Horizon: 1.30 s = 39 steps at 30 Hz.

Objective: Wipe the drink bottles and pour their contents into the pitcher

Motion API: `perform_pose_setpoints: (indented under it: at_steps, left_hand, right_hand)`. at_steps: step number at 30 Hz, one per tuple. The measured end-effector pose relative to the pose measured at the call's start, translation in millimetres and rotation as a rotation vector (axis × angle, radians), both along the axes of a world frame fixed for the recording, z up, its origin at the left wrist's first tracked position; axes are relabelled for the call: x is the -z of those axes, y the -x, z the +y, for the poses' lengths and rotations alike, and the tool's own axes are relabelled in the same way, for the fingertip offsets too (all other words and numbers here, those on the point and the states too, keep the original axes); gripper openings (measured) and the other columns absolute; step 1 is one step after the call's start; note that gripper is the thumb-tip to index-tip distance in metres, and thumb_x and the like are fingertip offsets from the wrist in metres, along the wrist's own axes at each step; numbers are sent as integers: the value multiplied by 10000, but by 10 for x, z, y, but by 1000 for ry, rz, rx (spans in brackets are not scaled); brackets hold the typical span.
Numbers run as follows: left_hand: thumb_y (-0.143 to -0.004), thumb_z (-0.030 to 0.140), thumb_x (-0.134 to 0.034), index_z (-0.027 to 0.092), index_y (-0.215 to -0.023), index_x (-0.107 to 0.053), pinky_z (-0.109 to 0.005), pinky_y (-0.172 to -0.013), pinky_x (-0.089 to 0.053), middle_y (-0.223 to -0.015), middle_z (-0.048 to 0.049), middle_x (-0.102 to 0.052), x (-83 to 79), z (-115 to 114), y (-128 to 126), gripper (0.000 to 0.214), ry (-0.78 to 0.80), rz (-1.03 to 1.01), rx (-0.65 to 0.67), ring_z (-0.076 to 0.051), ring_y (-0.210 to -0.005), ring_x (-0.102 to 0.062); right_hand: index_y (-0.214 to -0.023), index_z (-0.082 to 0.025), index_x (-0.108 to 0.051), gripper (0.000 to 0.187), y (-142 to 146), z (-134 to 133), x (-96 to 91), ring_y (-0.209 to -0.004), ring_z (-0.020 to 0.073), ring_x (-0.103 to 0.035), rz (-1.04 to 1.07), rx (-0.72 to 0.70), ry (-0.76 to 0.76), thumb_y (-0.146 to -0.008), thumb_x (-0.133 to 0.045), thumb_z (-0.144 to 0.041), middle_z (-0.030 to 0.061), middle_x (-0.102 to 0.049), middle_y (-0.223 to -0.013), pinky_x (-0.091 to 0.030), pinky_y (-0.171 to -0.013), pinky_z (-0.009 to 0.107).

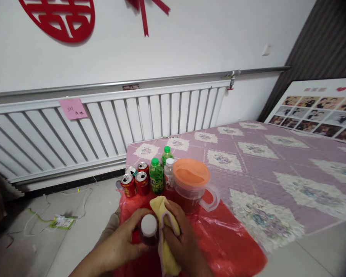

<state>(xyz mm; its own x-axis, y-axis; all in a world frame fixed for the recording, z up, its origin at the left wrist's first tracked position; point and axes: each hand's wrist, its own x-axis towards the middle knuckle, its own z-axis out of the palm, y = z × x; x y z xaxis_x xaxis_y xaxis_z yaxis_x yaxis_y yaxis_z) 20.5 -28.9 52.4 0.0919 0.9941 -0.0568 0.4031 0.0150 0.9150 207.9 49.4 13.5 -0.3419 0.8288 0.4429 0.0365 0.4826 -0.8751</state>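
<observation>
My left hand (129, 238) is wrapped round a clear bottle with a white cap (149, 225), held upright near my body. A yellow cloth (168, 257) with a purple edge is bunched in my right hand (180, 234), right beside the bottle; whether the cloth touches it I cannot tell. Just beyond my hands stand several opened drink cans (128, 186), two green-capped bottles (157, 177) and a small white-capped bottle (169, 175). To their right is a clear plastic pitcher with an orange lid (191, 173), its handle pointing right.
Red plastic sheeting (227, 242) lies under these things, over a purple quilted cover (219, 146). Behind runs a white radiator (155, 115) with a pink note (73, 109). A photo board (320, 111) leans at the right. Loose cords (46, 215) lie on the tiled floor.
</observation>
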Motion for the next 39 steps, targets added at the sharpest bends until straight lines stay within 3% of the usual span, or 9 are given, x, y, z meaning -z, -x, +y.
perform_pose_setpoints:
  at_steps: [4,9,18,23,26,30,36,39]
  left_hand:
    - [-682,51,-671,277,-1331,-483,-426,-1135,-340,-1410,-54,-509,24,-10,8,712,15,-23,-24,-274,-1295,-467]
    - [-679,25,-643,281,-1345,-483,-401,-1095,-385,-1379,-43,-541,27,-10,-1,731,24,-53,-20,-254,-1236,-518]
    - [-683,37,-633,274,-1350,-463,-418,-1090,-398,-1394,-57,-539,146,1,25,728,3,-63,-92,-259,-1239,-527]
    - [-684,51,-651,255,-1355,-451,-423,-1111,-385,-1392,-70,-544,254,5,53,729,-25,-30,-128,-273,-1263,-518]
    - [-677,45,-643,243,-1334,-446,-414,-1066,-435,-1321,-72,-593,334,24,62,714,-45,-38,-171,-270,-1217,-562]
    - [-677,78,-676,239,-1307,-454,-401,-1005,-485,-1283,-70,-610,407,50,48,686,-68,-52,-228,-272,-1168,-594]
    - [-661,89,-702,215,-1252,-486,-403,-969,-503,-1262,-92,-612,350,52,-1,642,-68,-44,-259,-272,-1115,-610]
    - [-676,83,-686,213,-1247,-488,-390,-954,-510,-1238,-84,-620,322,45,-15,618,-69,-41,-247,-257,-1091,-616]
  right_hand:
    - [-1213,-224,-626,381,-7,89,50,-1090,218,-663,-151,-94,142,-848,-524,-188,83,-697,-1192,-523,-960,371]
    - [-1225,-267,-645,407,-7,149,173,-1131,216,-646,-298,-183,163,-862,-495,-162,50,-698,-1221,-489,-1000,408]
    - [-1237,-221,-607,441,-25,64,41,-1133,224,-640,-125,-54,86,-807,-538,-158,83,-672,-1243,-509,-975,374]
    - [-1230,-234,-632,385,-10,74,112,-1127,232,-655,-238,-116,159,-860,-534,-189,78,-698,-1219,-504,-983,403]
    - [-1253,-243,-626,403,9,86,192,-1148,234,-645,-281,-139,127,-866,-532,-181,75,-689,-1241,-498,-993,418]
    - [-1255,-210,-606,432,17,47,210,-1162,243,-629,-261,-68,55,-832,-540,-153,102,-671,-1248,-500,-998,421]
    - [-1306,-248,-518,428,5,-57,114,-1278,217,-526,-99,-17,-137,-882,-544,-199,109,-536,-1381,-468,-1049,375]
    - [-1299,-242,-521,402,8,-36,134,-1253,214,-548,-140,-22,-104,-900,-517,-195,107,-570,-1338,-474,-1045,379]
